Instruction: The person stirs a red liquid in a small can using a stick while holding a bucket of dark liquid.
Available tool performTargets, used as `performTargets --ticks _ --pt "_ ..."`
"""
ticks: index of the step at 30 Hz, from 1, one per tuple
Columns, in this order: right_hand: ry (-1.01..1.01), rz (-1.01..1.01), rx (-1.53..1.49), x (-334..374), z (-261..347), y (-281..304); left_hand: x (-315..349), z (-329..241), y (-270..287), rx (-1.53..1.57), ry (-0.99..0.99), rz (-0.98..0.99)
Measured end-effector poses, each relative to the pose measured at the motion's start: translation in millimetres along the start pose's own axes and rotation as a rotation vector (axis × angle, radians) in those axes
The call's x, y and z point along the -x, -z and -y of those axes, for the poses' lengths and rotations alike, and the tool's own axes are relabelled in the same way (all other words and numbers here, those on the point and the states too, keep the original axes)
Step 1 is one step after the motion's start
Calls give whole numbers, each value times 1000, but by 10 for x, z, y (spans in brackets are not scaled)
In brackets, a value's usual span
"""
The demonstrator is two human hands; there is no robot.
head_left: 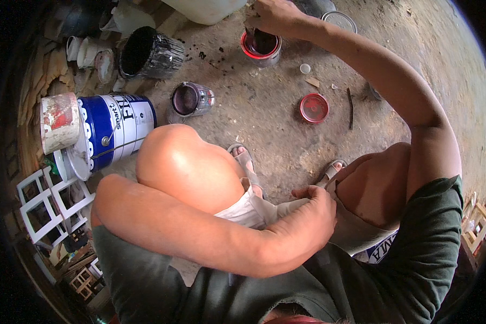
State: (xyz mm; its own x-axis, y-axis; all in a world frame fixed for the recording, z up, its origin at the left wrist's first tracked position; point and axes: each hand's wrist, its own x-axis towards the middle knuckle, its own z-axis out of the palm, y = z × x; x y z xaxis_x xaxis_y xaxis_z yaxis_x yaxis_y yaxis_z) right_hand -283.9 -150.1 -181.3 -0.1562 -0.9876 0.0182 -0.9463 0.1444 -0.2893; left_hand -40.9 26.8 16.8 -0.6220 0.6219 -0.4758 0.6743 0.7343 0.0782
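At the far side my right hand (275, 17) is closed above a red-rimmed paint can (265, 59) with dark liquid in it. A dark, slim thing reaches down from the fingers into the can; its kind is unclear. My left hand (312, 216) is at my lap between the knees, its fingers curled in. Whatever it may hold is hidden. A round red lid (314, 108) lies on the floor, nearer to me than the can. Left of it stands a smaller clear container (188, 100) with dark purple contents.
A black-stained bucket (151, 53) lies tilted at the far left. Nearer is a blue and white pail (119, 127) beside a paint-spattered white tub (59, 123). White frames (54, 205) lean at the left. A thin dark stick (351, 109) and a small white cap (305, 68) lie on the floor.
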Motion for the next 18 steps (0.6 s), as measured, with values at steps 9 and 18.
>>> performTargets --ticks 9,18 --pt "88 21 153 13 -33 58 -34 2 -23 14 20 8" --pt "462 -27 313 -39 -176 -78 -57 -6 -16 -3 59 34"
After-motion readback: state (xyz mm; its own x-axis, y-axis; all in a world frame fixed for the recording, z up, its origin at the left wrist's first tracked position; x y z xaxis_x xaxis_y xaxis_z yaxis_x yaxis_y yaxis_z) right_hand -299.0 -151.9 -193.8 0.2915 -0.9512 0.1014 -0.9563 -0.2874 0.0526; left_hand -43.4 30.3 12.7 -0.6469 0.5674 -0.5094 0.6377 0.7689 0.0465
